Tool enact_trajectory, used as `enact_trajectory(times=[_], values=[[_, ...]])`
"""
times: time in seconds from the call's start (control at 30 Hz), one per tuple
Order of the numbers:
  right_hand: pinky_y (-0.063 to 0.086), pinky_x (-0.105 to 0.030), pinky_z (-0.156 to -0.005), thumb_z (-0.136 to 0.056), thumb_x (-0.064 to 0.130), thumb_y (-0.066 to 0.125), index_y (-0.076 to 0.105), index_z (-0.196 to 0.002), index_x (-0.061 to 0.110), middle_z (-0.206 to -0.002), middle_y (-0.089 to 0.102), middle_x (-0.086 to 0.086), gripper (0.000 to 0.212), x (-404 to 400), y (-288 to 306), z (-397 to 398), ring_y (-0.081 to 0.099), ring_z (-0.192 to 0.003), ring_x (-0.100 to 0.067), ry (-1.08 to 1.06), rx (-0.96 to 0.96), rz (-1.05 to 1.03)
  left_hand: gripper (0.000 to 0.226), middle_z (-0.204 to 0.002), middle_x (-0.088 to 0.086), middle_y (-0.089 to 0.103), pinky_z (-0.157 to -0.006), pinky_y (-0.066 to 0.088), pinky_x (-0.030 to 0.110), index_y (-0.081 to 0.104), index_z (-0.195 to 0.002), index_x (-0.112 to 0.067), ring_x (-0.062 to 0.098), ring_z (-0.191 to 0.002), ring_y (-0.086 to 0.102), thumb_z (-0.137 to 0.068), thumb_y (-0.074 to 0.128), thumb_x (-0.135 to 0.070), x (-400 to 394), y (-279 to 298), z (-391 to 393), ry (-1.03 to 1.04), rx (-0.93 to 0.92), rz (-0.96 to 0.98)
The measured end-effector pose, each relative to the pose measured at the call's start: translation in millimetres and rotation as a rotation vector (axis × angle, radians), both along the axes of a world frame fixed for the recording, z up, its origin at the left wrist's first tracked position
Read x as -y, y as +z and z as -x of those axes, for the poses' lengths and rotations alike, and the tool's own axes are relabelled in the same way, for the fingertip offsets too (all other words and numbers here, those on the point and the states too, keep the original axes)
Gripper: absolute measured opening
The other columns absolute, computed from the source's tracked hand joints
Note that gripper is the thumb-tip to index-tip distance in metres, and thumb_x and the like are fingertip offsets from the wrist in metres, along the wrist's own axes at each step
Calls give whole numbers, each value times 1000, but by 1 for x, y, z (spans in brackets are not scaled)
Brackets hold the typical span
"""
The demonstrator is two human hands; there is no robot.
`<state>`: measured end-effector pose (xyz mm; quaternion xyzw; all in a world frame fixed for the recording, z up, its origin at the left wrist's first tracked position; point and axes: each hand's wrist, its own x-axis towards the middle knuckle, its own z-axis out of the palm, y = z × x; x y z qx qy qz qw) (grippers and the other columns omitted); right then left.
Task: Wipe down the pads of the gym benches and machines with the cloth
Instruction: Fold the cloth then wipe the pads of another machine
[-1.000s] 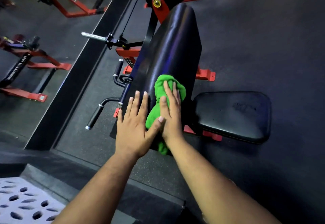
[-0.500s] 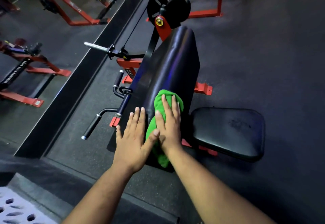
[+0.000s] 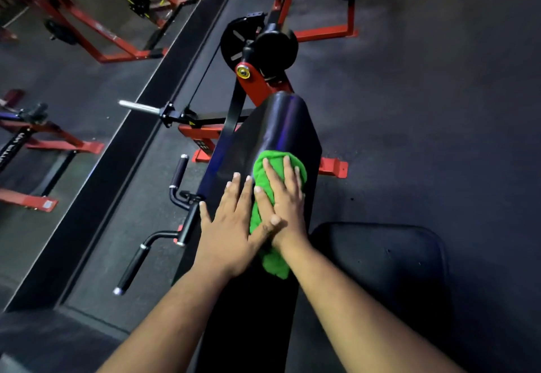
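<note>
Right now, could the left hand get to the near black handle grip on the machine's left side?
Probably yes. The left hand lies flat on the arm pad, holding nothing, and the handle grip lies just leftward with nothing between them.

Dim, bluish sheen on pad (image 3: 281,126); edges blurred, wide-angle warped.
</note>
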<state>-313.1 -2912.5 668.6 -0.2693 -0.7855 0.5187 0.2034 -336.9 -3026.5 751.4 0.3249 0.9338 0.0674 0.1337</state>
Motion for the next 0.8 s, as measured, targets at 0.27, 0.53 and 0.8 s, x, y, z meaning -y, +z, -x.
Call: enact_trajectory(times=[0.27, 0.53, 0.8], values=[[18, -48, -125, -94, 51, 49, 42, -154, 32, -170, 16, -4, 63, -138, 2, 106, 16, -155, -23, -133, -105, 118, 110, -167, -17, -18, -125, -1, 57, -9, -161, -34, 3, -153, -15, -71, 1, -98, -63, -11, 43, -12, -8, -43], [17, -43, -122, -94, 47, 46, 33, -151, 34, -168, 21, -8, 60, -76, -23, 48, 19, -155, -28, -69, -237, 143, 109, -170, -8, -12, -125, 6, 57, -5, -161, -37, 10, -156, -11, -73, 10, -100, -64, -12, 44, -68, -42, -23], [14, -48, -128, -88, 75, 54, 35, -154, 34, -164, 29, 11, 80, -114, -149, 60, 25, -151, -5, -189, -212, 765, 104, -169, -9, -15, -126, 5, 54, -6, -160, -39, 10, -155, -13, -76, 11, -98, -62, -15, 44, -82, -51, -13]])
